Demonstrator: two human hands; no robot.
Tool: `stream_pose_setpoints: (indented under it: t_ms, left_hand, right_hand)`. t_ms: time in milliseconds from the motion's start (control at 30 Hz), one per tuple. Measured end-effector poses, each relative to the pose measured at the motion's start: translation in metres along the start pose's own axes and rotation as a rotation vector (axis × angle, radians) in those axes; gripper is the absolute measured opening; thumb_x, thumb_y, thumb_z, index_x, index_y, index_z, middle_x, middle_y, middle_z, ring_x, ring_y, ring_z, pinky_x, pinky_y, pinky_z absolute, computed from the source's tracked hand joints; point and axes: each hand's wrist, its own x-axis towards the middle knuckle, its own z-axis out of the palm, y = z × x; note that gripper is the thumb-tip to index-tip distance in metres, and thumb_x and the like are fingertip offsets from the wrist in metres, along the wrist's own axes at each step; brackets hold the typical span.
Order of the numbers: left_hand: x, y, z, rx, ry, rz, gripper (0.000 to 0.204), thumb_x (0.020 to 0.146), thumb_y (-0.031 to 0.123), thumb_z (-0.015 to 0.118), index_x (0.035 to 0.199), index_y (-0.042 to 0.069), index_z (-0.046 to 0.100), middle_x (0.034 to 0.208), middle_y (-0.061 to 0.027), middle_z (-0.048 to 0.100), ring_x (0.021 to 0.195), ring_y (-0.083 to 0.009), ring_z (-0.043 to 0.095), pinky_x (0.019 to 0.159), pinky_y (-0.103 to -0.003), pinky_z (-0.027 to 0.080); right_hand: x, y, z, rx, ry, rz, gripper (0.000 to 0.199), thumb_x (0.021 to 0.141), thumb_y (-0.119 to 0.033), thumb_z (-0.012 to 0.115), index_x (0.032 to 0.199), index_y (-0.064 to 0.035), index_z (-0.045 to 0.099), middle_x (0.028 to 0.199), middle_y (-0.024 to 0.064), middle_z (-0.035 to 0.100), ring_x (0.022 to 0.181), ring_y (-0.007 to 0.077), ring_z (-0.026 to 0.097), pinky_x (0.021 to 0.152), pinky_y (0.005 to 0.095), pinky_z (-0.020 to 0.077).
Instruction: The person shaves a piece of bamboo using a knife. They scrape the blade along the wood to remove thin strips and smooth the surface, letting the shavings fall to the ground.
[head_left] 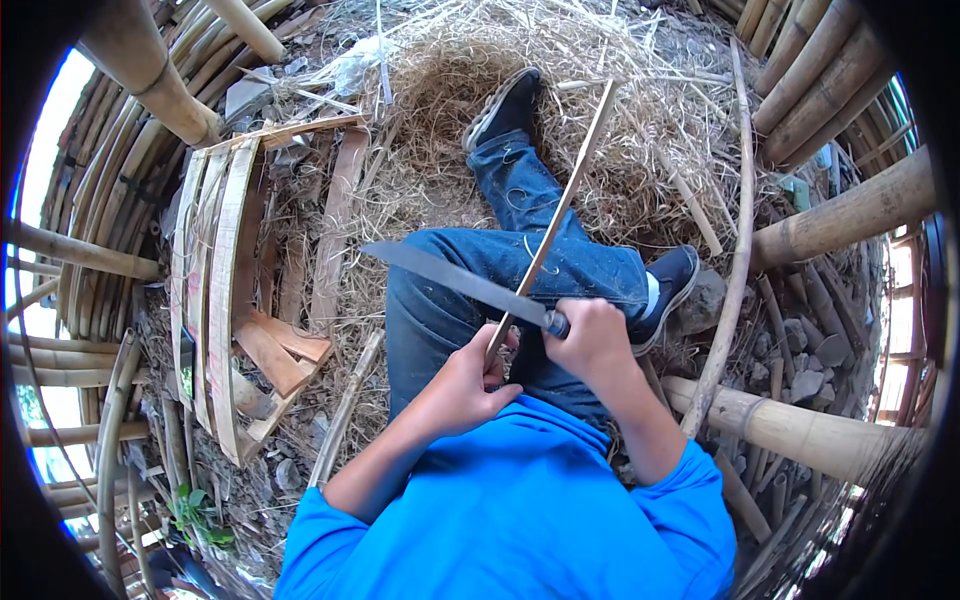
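Note:
My left hand (pixel 478 377) is closed around the lower end of a long, thin bamboo strip (pixel 566 196), which slants up and away to the right above my legs. My right hand (pixel 590 338) grips the dark handle of a machete (pixel 455 277). Its broad grey blade points left and lies across the strip, just beyond my left fingers. Whether the edge bites into the strip I cannot tell. Below both hands are my bent legs in blue jeans (pixel 440 300).
Curly shavings (pixel 440 120) cover the ground around my feet. A broken wooden crate (pixel 225 300) stands at left. Bamboo poles (pixel 850 205) jut in from the right, by a long thin pole (pixel 735 260) and grey stones (pixel 810 370). Stacked bamboo (pixel 100 210) lines the far left.

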Motion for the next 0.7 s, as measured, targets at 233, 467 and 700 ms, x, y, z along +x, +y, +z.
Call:
stream_pose_setpoints:
  t_ms: [233,467,700]
  left_hand:
    - [-0.006,-0.007,-0.001,0.124,0.028,-0.035,0.047,0.074,0.002,0.067,0.114,0.003,0.042,0.058,-0.0007,0.035,0.053,-0.0110,0.038,0.052,-0.029,0.035]
    - [-0.021,-0.014,0.000,0.107,-0.045,-0.037,0.048,0.076,0.000,0.067,0.117,0.004,0.043,0.061,0.0029,0.035,0.056,-0.0076,0.036,0.053,-0.025,0.033]
    - [-0.013,-0.036,0.011,-0.058,-0.153,0.020,0.047,0.075,0.001,0.069,0.113,0.002,0.042,0.063,0.0002,0.037,0.058,-0.0103,0.040,0.055,-0.028,0.037]
  right_hand:
    - [0.024,0.021,-0.002,-0.141,0.020,-0.009,0.017,0.069,-0.023,0.066,0.074,-0.0073,0.068,0.072,0.0181,0.065,0.071,0.0352,0.065,0.068,0.0439,0.0534]
    - [0.062,0.060,-0.024,-0.270,0.201,0.308,0.020,0.078,-0.022,0.059,0.081,-0.0048,0.070,0.078,0.0208,0.067,0.076,0.0356,0.066,0.073,0.0449,0.0536]
    - [0.046,0.088,-0.015,-0.080,0.131,0.372,0.024,0.076,-0.023,0.064,0.084,-0.0014,0.069,0.084,0.0241,0.066,0.083,0.0377,0.065,0.077,0.0442,0.0518]
